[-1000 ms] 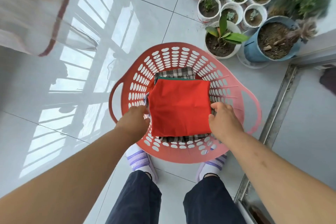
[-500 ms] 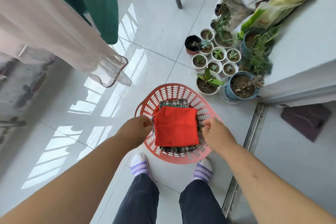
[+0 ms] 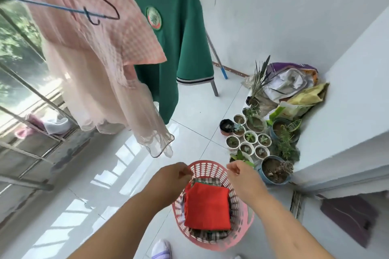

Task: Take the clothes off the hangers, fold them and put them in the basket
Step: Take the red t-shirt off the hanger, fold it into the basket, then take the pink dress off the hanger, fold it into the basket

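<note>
- Far left, my view is tipping up off the floor, and a blue hanger point(image 3: 63, 7) is coming into frame. It looks bare and is hanging in front of the dress.
- The pink dress point(image 3: 101, 59) is hanging there now, its sheer hem dangling well above the tiles. It's not taken down yet.
- Just behind it, the green shirt point(image 3: 179, 27) is showing too, also waiting up on the line.
- The left hand point(image 3: 170, 183) is lifting away from the pile. It's hovering over the basket's left rim, fingers loosely curled and gripping nothing.
- The basket point(image 3: 210, 167) is sitting on the floor between the two arms. The red cloth point(image 3: 207, 208) is lying folded flat on top inside it, with a plaid piece point(image 3: 210, 181) peeking out underneath.
- A moment ago both hands were on that red cloth, and now neither is touching it. I'm calling that piece folded and stowed.
- The right hand point(image 3: 242, 176) is rising as well, above the right rim, loosely curled and empty. The hands are staying apart.
- The pots point(image 3: 250, 139) are standing just beside the basket.
- With both hands free and the view going up, I'm judging the dress or the shirt to be next.
</note>
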Motion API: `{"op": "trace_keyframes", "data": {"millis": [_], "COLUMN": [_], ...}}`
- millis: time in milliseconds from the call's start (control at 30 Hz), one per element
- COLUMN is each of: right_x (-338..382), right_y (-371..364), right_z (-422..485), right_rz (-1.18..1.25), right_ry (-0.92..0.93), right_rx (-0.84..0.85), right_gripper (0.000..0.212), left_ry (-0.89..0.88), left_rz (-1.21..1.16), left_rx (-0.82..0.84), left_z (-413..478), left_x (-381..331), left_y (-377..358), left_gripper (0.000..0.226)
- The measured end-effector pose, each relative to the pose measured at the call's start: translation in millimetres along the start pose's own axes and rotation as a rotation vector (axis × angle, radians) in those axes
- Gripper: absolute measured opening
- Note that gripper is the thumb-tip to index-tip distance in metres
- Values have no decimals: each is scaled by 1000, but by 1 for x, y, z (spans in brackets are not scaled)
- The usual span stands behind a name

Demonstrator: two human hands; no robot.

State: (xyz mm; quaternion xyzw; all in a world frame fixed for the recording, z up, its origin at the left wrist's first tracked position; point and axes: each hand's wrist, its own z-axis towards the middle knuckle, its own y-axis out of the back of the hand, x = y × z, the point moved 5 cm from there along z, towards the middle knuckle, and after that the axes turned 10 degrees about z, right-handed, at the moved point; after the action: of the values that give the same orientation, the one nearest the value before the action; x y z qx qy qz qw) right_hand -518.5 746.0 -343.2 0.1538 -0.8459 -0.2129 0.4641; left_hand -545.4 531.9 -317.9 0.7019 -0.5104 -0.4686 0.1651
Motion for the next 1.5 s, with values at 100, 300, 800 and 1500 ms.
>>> {"op": "trace_keyframes", "data": {"millis": [100, 300, 800, 1500], "right_x": [44, 122, 364, 368], "right_y": [10, 16, 39, 66], "right_z": [-8, -28, -65, -82], "right_rz": [34, 53, 257, 281], "right_ry": [107, 312, 709, 842], "right_rx": [-13, 31, 30, -159], "right_gripper": [10, 12, 46, 9], "left_ry": [-62, -136, -354, -273], "left_rz": [-6, -37, -76, -96], "left_rx": [-102, -290, -891, -747], "left_z": [-14, -49, -133, -83], "left_x": [-18, -41, -90, -118], "left_y": [41, 111, 311, 337], "left_gripper": [9, 14, 27, 41]}}
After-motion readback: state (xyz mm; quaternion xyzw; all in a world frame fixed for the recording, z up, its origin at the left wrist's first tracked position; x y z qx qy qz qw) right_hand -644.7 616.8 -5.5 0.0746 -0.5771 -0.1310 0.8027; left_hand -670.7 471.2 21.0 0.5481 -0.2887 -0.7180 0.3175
